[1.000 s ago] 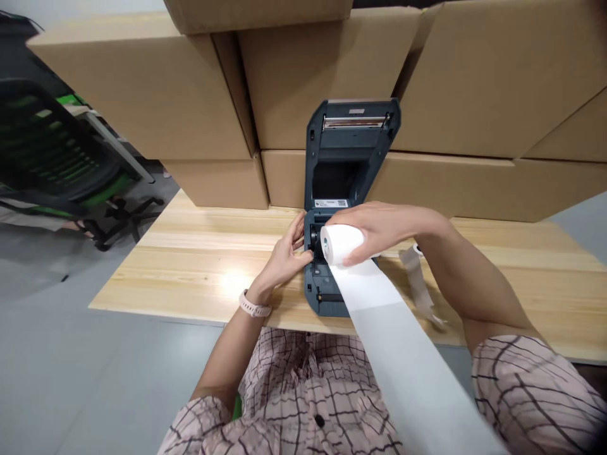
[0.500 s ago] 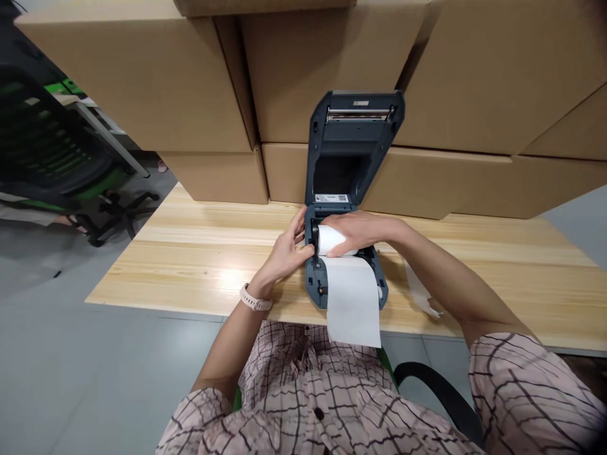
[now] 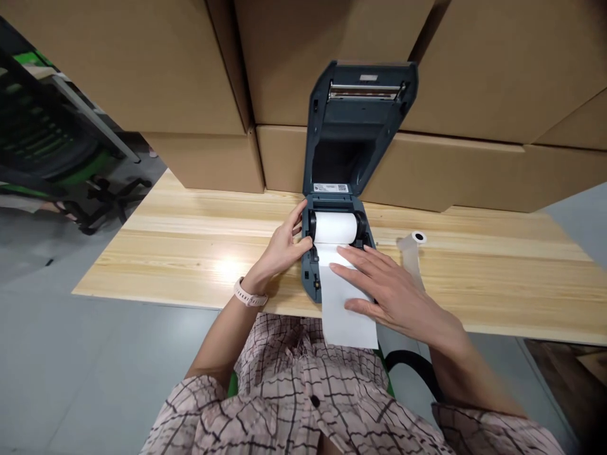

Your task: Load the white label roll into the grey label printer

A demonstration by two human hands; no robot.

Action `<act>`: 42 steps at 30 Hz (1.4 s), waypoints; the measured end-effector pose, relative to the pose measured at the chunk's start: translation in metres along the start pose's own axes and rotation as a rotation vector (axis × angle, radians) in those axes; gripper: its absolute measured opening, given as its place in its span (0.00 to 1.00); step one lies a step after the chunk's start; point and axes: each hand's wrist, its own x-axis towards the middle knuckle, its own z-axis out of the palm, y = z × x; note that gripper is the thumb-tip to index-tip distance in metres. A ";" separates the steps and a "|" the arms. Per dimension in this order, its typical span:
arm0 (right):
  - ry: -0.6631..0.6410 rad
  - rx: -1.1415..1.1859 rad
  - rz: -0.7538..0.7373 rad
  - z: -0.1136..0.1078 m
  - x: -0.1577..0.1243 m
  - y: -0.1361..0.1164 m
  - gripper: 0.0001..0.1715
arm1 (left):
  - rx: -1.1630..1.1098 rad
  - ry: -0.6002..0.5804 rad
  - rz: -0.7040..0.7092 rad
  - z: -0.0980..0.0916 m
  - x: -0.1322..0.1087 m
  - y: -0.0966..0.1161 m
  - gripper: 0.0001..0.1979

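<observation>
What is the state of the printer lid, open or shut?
Open: the lid stands raised, and the paper roll lies exposed inside.

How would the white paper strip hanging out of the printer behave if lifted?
Probably floppy: the paper strip hangs unsupported past the table edge. Likely very light, a single thin sheet. It would probably tug, not come free, since it feeds from the roll seated in the printer.

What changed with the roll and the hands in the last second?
The paper roll went from held above the printer down into its bay. The right hand let go of it and now lies flat on the paper strip, which hangs shorter over the table edge. Unchanged: the left hand at the printer's left side, the lid open, the small core on the table.
</observation>
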 end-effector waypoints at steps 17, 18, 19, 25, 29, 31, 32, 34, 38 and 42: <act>0.187 -0.055 0.006 0.014 -0.010 -0.028 0.39 | 0.807 -0.372 0.382 0.024 -0.020 0.044 0.30; 0.189 -0.008 -0.021 0.006 -0.013 -0.022 0.36 | 0.863 -0.432 0.351 0.030 -0.024 0.051 0.32; 0.193 0.053 -0.048 -0.004 -0.015 -0.016 0.31 | 0.915 -0.471 0.324 0.036 -0.028 0.055 0.34; 0.436 0.238 0.045 -0.071 0.001 0.037 0.19 | 1.143 -0.402 0.376 0.061 -0.053 0.049 0.51; 0.616 0.285 0.115 -0.089 0.052 0.084 0.27 | 1.183 -0.382 0.434 0.074 -0.074 0.050 0.53; 0.640 0.361 0.088 -0.095 0.087 0.105 0.32 | 1.177 -0.393 0.430 0.079 -0.086 0.055 0.52; 0.640 0.406 0.081 -0.098 0.105 0.113 0.33 | 1.171 -0.392 0.428 0.081 -0.091 0.058 0.51; 0.625 0.510 0.139 -0.106 0.139 0.124 0.31 | 1.155 -0.385 0.435 0.084 -0.103 0.062 0.50; 0.735 0.767 0.298 -0.113 0.181 0.124 0.30 | 1.094 -0.379 0.487 0.084 -0.120 0.063 0.46; 0.979 0.808 0.062 -0.098 0.161 0.097 0.42 | 0.937 -0.374 0.518 0.076 -0.129 0.063 0.38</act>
